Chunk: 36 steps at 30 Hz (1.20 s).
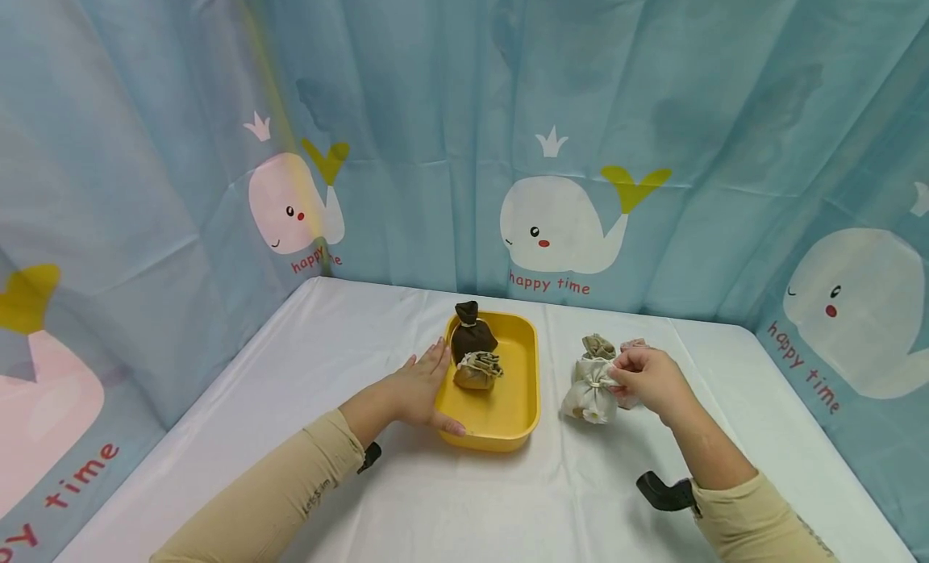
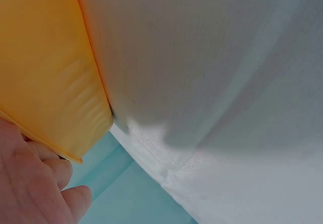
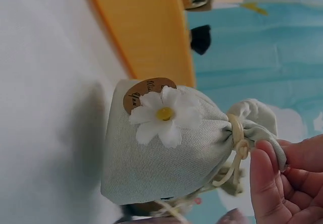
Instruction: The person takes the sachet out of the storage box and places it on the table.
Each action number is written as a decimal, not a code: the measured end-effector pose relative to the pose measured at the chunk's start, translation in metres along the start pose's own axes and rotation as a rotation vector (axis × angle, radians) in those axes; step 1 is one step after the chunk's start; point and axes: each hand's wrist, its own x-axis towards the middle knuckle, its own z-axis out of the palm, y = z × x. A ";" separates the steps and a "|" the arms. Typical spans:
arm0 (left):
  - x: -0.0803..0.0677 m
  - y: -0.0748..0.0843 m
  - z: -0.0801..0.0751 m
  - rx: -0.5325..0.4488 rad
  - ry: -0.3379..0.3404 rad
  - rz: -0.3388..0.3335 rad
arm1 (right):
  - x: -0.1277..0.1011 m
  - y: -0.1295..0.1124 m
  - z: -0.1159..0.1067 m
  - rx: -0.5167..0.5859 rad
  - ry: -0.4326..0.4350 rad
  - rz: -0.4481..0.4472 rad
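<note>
While the right hand (image 1: 656, 381) pinches the gathered top of the white bag (image 1: 589, 398) between thumb and fingers, the left hand (image 1: 421, 385) lies with fingers extended along the left rim of the tray (image 1: 518, 361), its thumb at the near corner. The white bag is to the right of the tray; whether its base touches the table (image 1: 464, 506), I cannot tell. A cord (image 3: 237, 133) ties its neck, and a flower (image 3: 164, 114) and a label (image 3: 132, 97) sit on its side. Just beyond it are a tan bag (image 1: 598, 347) and a pink bag (image 1: 634, 343), both partly hidden. Inside the tray, towards its left side, a brown bag (image 1: 473, 339) stands just behind an olive bag (image 1: 476, 376). Beyond the table hangs a blue curtain (image 1: 421, 127) printed with whales (image 1: 551, 224).
</note>
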 end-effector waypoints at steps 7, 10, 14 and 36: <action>-0.002 0.001 -0.002 -0.005 -0.004 0.000 | 0.007 0.016 0.005 -0.035 0.017 0.041; -0.002 0.001 -0.003 -0.010 -0.003 -0.004 | 0.010 0.019 0.005 -0.057 0.030 0.042; -0.002 0.002 -0.003 -0.012 -0.003 -0.005 | 0.012 0.021 0.004 -0.062 0.022 0.043; 0.001 0.000 0.002 0.019 -0.006 -0.007 | 0.018 -0.004 -0.011 -0.182 0.049 -0.062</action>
